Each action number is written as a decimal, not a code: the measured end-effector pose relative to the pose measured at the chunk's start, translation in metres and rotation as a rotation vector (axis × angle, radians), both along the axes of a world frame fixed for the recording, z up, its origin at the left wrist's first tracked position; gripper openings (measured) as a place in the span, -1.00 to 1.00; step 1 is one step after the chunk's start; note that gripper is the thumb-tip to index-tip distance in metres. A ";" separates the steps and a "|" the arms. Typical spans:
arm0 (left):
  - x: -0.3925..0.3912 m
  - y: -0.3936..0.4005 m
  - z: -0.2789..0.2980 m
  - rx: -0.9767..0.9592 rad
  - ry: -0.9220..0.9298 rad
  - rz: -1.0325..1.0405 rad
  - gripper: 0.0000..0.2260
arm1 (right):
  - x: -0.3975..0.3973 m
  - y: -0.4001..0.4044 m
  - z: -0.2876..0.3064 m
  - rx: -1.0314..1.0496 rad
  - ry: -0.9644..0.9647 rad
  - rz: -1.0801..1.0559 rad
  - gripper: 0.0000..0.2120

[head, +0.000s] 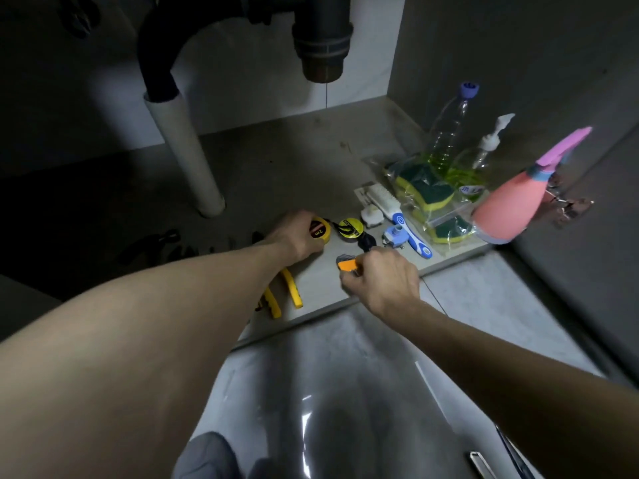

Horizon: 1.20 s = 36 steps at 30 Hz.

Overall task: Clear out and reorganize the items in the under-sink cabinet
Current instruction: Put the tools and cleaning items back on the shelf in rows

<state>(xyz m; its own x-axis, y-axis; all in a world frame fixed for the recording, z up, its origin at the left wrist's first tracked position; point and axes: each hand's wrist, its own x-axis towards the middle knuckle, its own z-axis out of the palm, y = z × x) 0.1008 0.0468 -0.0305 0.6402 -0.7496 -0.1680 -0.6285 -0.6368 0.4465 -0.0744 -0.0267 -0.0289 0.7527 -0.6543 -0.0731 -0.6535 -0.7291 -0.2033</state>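
My left hand (296,236) grips a yellow tape measure (321,230) marked 2m on the cabinet floor (294,160). My right hand (382,279) holds an orange holder of hex keys (346,263) just above the floor's front edge. Between them lies a second round yellow and black tape (350,227) with a black piece below it. Yellow-handled pliers (292,288) lie under my left forearm. To the right sit a white and blue brush (397,212), a small blue fitting (394,235) and a bag of green and yellow sponges (428,195).
A white drain pipe (186,150) stands at the left, with the dark trap (321,39) overhead. A clear bottle (449,129), a pump bottle (487,146) and a pink spray bottle (511,209) line the right wall. Dark tools (155,243) lie in shadow at the left.
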 end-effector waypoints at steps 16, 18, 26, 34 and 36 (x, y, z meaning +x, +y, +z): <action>-0.002 0.003 -0.003 -0.103 0.129 -0.005 -0.56 | 0.021 0.007 -0.014 -0.060 -0.035 0.068 -0.63; -0.005 0.003 -0.001 -0.074 0.071 -0.031 -0.55 | 0.017 0.007 -0.016 -0.051 -0.070 0.058 -0.60; -0.046 0.006 0.061 -0.304 -0.157 -0.161 -0.79 | -0.094 0.007 -0.024 0.230 -0.416 -0.112 -0.81; -0.202 0.003 0.022 0.022 0.156 -0.091 -0.85 | -0.281 0.002 -0.043 0.436 0.099 -0.350 -0.82; -0.261 0.007 -0.010 0.123 0.282 -0.034 -0.80 | -0.314 0.004 -0.052 0.441 0.136 -0.398 -0.88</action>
